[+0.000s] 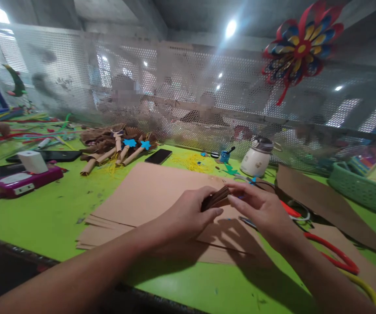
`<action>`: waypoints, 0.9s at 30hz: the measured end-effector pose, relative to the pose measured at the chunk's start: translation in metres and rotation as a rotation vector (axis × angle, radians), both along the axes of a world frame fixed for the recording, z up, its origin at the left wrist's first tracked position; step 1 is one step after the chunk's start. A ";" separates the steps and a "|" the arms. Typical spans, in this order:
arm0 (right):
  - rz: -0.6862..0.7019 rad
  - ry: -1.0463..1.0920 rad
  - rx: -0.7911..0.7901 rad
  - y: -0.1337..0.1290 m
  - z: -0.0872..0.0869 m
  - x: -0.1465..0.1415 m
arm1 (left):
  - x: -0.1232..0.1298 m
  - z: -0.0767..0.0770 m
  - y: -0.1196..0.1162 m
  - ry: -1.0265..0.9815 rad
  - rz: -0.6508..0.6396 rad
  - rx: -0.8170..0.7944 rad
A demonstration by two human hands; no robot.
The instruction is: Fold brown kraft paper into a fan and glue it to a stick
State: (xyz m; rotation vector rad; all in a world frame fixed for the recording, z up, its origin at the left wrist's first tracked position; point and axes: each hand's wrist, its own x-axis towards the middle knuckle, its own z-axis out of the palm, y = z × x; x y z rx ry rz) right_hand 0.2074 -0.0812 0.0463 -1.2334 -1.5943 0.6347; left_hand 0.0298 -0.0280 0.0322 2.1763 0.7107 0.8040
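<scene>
Bright ceiling lamps [230, 28] far overhead flare into streaks and haze across the perforated screen [188, 96]. The green surface [53, 213] is evenly lit, with soft shadows falling near under the arms. Straight lines bow toward the edges. Far figures are blurred, the top left corner blown out.

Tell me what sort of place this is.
Probably a paper-craft workshop. A stack of brown paper sheets covers the green table, finished paper fans on sticks lie behind it, and a paper pinwheel hangs on the mesh partition.
</scene>
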 end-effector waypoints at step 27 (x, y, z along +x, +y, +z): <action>0.000 0.342 -0.014 0.007 -0.010 -0.004 | 0.001 -0.001 -0.001 -0.195 -0.329 -0.793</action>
